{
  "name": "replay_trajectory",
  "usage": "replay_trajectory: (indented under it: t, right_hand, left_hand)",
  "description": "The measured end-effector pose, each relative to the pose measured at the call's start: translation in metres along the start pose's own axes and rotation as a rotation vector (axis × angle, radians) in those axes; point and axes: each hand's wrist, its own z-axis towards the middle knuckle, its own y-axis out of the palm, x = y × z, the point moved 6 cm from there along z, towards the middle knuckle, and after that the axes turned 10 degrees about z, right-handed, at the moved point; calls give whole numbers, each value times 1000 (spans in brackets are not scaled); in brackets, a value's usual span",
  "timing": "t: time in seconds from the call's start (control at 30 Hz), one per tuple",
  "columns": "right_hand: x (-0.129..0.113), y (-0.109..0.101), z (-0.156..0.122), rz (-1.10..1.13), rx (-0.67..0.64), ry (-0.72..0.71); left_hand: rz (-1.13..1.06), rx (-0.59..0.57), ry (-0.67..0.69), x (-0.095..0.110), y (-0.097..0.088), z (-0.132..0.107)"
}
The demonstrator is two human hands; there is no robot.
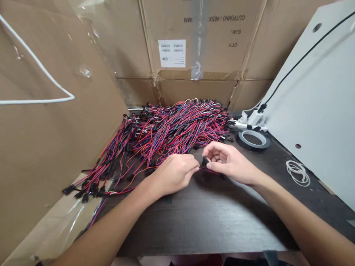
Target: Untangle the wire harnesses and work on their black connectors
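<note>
My left hand (178, 172) is closed in a pinch on a thin red and blue cable (213, 171), whose free part runs right, beneath my other hand. Between the thumb and fingers of my right hand (231, 162) is a short piece of black tape (204, 161), right beside the left fingertips. The tape's contact with the cable is too small to make out. Just behind both hands lies a large heap of red, blue and black wires (180, 127) with black connectors. More of these wires (108, 168) spread toward the left, near my left forearm.
A roll of black tape (253, 140) lies at the right, by a white power strip (254, 119) with a black cord. Nearer is a coiled white cable (298, 173). Cardboard boxes (172, 26) wall the back and left; a white panel (321, 101) borders the dark table (212, 226).
</note>
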Motion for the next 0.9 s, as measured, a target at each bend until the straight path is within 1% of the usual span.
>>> replay_trajectory:
  t: [0.17,0.4,0.9]
  right_hand:
    - [4,1,-1,6,-14,40]
    - [5,0,0,-63,-6,20]
    - [4,2,0,-128,7,15]
  left_hand:
    - [17,6,0,0,0,0]
    - [2,47,9,0,-2,0]
    - [-55,-22,-6,0,0,1]
